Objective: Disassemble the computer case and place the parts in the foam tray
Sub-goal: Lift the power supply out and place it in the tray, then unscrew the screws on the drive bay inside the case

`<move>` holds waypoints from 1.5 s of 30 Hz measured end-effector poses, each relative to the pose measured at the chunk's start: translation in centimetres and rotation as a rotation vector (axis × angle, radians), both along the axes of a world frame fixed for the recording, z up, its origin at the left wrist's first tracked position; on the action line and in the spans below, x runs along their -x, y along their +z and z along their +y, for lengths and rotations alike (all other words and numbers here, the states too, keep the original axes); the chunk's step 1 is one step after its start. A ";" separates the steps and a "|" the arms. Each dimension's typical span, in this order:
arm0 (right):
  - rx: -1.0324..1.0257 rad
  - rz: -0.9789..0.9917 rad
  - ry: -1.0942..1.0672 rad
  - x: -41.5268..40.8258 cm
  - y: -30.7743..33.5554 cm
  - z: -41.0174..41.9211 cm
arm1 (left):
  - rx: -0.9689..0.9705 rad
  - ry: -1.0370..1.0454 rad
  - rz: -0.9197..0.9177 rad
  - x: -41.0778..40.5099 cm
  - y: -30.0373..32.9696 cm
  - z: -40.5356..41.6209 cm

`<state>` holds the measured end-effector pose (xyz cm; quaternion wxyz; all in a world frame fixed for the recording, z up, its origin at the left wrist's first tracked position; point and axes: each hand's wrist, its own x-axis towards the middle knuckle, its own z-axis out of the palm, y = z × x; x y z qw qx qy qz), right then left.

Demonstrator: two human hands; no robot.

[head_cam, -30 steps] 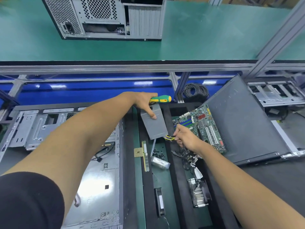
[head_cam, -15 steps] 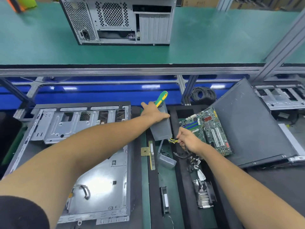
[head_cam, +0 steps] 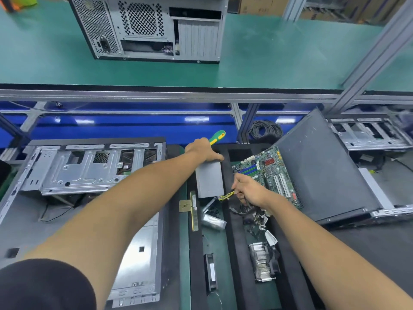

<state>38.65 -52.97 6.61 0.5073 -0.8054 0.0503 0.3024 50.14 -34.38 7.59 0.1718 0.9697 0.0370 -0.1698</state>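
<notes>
A: Left hand [head_cam: 204, 151]?
B: Palm down on the far end of the grey PSU [head_cam: 210, 179], fingers curled around a green-yellow screwdriver [head_cam: 218, 137] whose handle sticks out past the knuckles.
A: Right hand [head_cam: 250, 190]?
B: Closed around the PSU's cables [head_cam: 226, 195], yellow and black, just off the box's near end.
A: Where's the PSU?
B: In the black foam tray [head_cam: 237, 242], left channel, far end. Near it: a RAM stick [head_cam: 194, 211], a CPU [head_cam: 185, 205], a fan [head_cam: 211, 274].
A: Right channel?
B: Motherboard [head_cam: 268, 173] leaning at the far end, heatsink [head_cam: 263, 262] closer in.
A: Case?
B: Stripped case [head_cam: 89, 189] lies open left of the tray. Side panel [head_cam: 324, 171] tilted at the right.
</notes>
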 end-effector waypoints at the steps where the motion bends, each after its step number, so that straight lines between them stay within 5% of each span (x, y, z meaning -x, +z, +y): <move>1: 0.005 -0.009 -0.004 0.0 0.0 0.1 | 0.004 0.010 0.000 -0.2 -0.5 -0.2; 18: -0.024 -0.074 -0.124 -2.6 -0.1 0.0 | -0.112 0.019 0.026 -0.9 -2.5 -1.3; 23: 0.210 -0.067 0.030 -2.1 -0.4 -1.0 | -0.219 -0.115 -0.111 1.5 -0.6 0.1; 31: 0.429 -0.060 0.069 0.3 -1.4 0.0 | 0.018 -0.059 -0.045 5.5 3.5 3.6; 36: 1.015 -0.287 0.264 1.5 1.3 2.4 | 0.110 -0.138 -0.106 9.2 6.4 8.0; 40: 0.668 -0.691 0.056 2.2 5.0 9.2 | 0.262 -0.050 -0.233 13.1 7.4 11.5; 45: -0.220 -0.417 -0.245 4.1 10.6 18.4 | 0.557 -0.097 -0.225 17.7 7.8 15.0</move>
